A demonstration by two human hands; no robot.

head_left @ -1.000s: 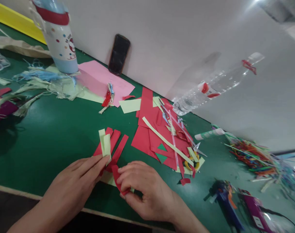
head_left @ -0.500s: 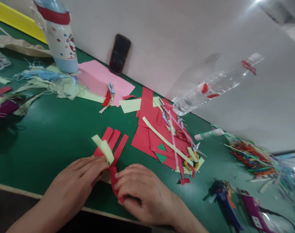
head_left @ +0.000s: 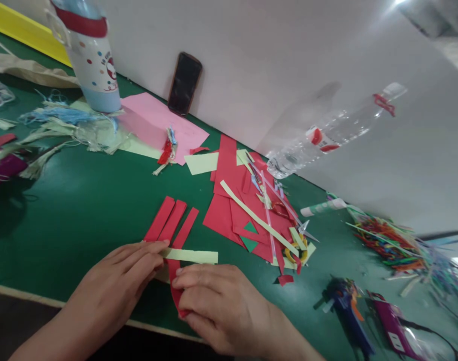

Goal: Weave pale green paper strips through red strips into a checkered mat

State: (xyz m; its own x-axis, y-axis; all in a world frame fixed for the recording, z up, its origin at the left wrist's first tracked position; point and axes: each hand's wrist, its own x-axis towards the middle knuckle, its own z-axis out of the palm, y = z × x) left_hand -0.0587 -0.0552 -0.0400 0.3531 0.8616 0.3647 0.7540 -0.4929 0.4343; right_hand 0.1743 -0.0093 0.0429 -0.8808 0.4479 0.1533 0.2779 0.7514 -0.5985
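Several red paper strips (head_left: 172,219) lie side by side at the table's front, their far ends fanned out. My left hand (head_left: 127,276) is closed over their near part, fingers together and pressing down. A pale green paper strip (head_left: 191,255) comes out from under its fingertips and lies across the red strips, pointing right. My right hand (head_left: 224,306) pinches the near end of the rightmost red strip (head_left: 175,281), which is bent up toward me. Its thumb and fingers are closed. Both hands hide part of the weave, and a beige edge shows between them.
Red paper sheets (head_left: 219,215) with scissors (head_left: 307,230) and scraps lie beyond. A plastic bottle (head_left: 326,138) leans at the wall, near a phone (head_left: 185,82). A tumbler (head_left: 97,65) stands left; a glue gun (head_left: 347,311) and bundled coloured stems (head_left: 387,245) lie right.
The pale green strip, curled up and leaning left before, now lies flat across the red strips toward the right. My right hand has shifted slightly down, still holding the red strip.
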